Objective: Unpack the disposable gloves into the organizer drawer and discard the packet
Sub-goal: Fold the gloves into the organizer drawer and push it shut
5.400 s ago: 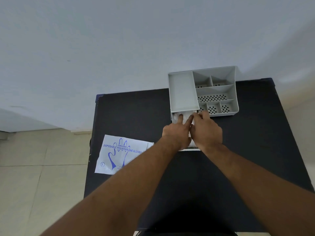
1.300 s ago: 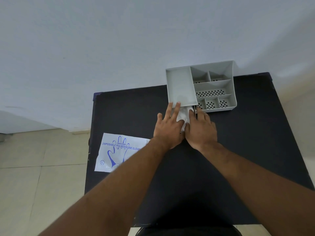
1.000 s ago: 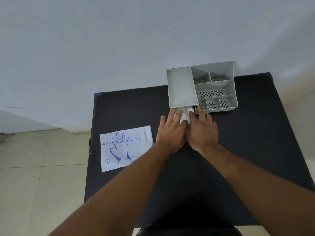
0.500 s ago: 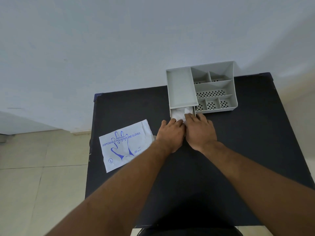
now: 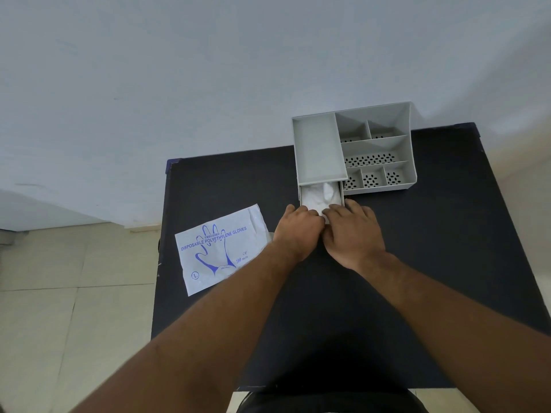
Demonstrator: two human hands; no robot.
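The drawer (image 5: 301, 198) is sliding inward. Left hand (image 5: 298, 231) and right hand (image 5: 352, 235) are retreating, exposing gloves (image 5: 319, 194) beyond the fingertips (image 5: 334, 208).

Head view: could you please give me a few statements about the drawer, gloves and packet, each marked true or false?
1. The drawer is partly pulled out, with white gloves inside. True.
2. The packet lies inside the organizer. False: it lies flat on the table, left of the left hand.
3. The left hand and the right hand both touch the drawer's front end. True.
4. The organizer stands at the table's near edge. False: it stands at the far edge, by the wall.
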